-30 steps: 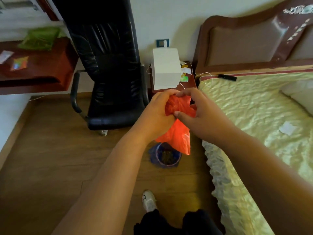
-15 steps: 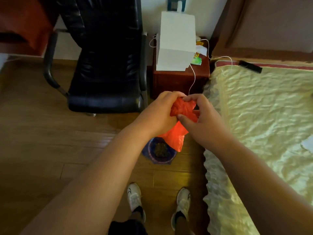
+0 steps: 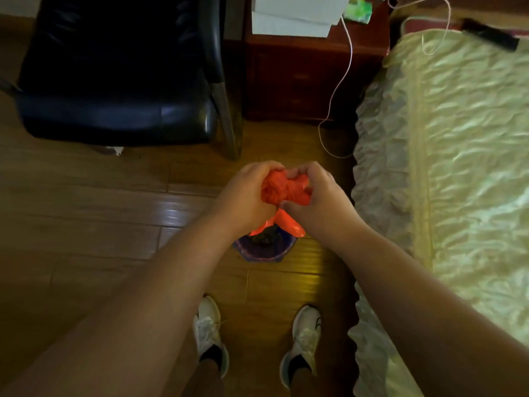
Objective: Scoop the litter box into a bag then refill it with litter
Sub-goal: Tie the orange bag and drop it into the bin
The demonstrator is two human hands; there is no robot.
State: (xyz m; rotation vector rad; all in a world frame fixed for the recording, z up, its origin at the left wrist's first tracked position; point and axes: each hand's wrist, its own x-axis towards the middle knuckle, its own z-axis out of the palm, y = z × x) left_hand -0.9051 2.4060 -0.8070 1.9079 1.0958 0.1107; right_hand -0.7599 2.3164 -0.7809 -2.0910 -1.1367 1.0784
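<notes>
Gripping a crumpled red plastic bag (image 3: 283, 189) from both sides, the left hand (image 3: 246, 193) and the right hand (image 3: 317, 199) meet in front of the person, above the wooden floor (image 3: 86, 224). Each hand has its fingers curled into the bunched plastic, thumbs toward the top, and a loose tail of the bag hangs down beneath them. Directly below that tail a small blue container (image 3: 264, 247) with dark material inside stands on the floor, partly hidden by the hands and the bag; whether the tail touches it cannot be told. Two white sneakers (image 3: 209, 333) stand nearer the person, one on either side of the container's line. A black leather office chair (image 3: 114, 81) fills the upper left, a dark wooden nightstand (image 3: 300, 78) stands beside it with a white box (image 3: 297, 12) on top, and a thin white cable (image 3: 337, 90) trails down its front to the floor. A bed with a pale quilted cover (image 3: 443, 153) runs along the right edge.
</notes>
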